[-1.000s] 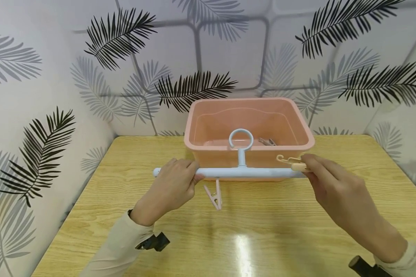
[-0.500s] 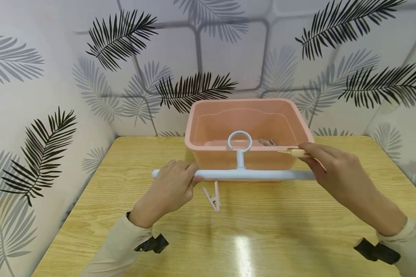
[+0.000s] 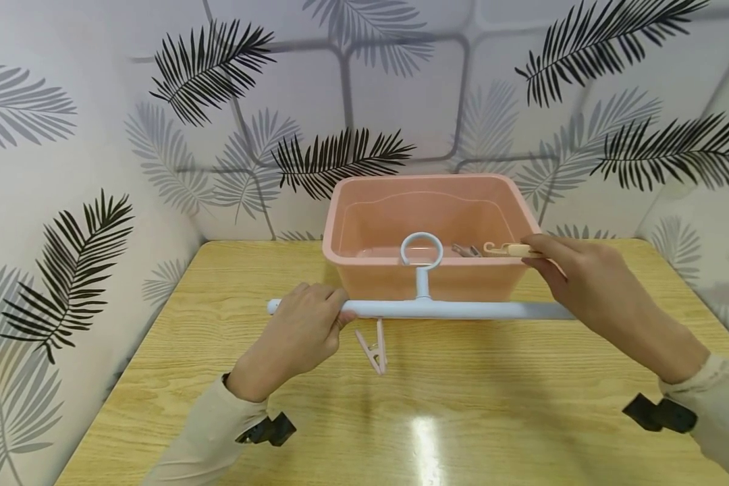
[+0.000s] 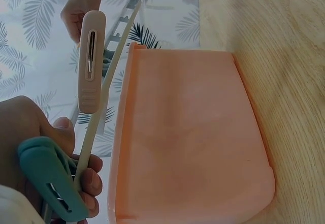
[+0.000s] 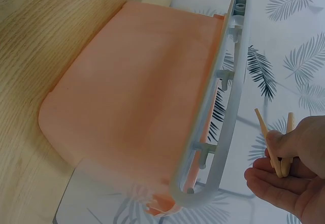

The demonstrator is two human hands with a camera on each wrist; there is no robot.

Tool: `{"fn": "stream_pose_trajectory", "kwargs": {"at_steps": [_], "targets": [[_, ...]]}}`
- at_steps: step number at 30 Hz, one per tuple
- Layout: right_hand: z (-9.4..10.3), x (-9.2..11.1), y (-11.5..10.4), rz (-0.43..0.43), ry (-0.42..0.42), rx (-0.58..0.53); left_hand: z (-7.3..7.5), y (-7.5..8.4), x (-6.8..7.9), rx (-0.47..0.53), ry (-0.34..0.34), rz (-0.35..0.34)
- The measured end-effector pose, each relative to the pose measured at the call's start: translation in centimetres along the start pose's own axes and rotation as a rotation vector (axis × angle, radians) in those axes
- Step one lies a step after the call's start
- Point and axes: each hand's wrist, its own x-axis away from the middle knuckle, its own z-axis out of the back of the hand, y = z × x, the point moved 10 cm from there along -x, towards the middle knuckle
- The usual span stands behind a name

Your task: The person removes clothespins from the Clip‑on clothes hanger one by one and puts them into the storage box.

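My left hand (image 3: 300, 334) grips a pale blue hanger (image 3: 462, 310) near its left end, the hook ring upright at mid-bar. From the bar hangs a pink clothespin (image 3: 376, 351), just right of the hand. A teal clothespin (image 4: 51, 178) shows by the left hand in the left wrist view. My right hand (image 3: 601, 297) pinches a pale yellow clothespin (image 5: 285, 167) between thumb and fingers. In the head view it is over the right front of a peach plastic bin (image 3: 376, 280), above the bar. The bar's right end is hidden behind this hand in that view.
Inside the bin, near the front right, lie a few clips (image 3: 466, 250), too small to make out fully. The bin stands at the back of a wooden table (image 3: 316, 418), near a leaf-patterned wall (image 3: 401, 101).
The right hand has risen away from the bar with the yellow clothespin, uncovering more of the bar's right part. The left hand and the hanger have sunk slightly.
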Motion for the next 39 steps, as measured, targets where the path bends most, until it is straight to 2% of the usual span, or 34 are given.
{"fn": "stream_pose_trajectory", "kwargs": {"at_steps": [6,12,20,29,39], "targets": [[-0.7,-0.5,0.6,-0.007,-0.025,0.007,-0.2,0.1,0.0,0.016,-0.004,0.004],[-1.6,-1.2,1.3,-0.045,-0.087,0.002,-0.5,0.1,0.0,0.033,-0.005,0.005],[-2.7,-2.8,2.1,-0.02,-0.115,-0.02,-0.6,0.0,0.1,0.029,0.001,0.007],[-4.0,-3.7,4.3,-0.031,-0.143,0.014,-0.8,0.0,0.2,0.033,-0.003,0.006],[-6.0,-4.9,6.0,-0.13,-0.281,0.059,-1.3,-0.1,0.4,0.024,-0.001,0.01]]}}
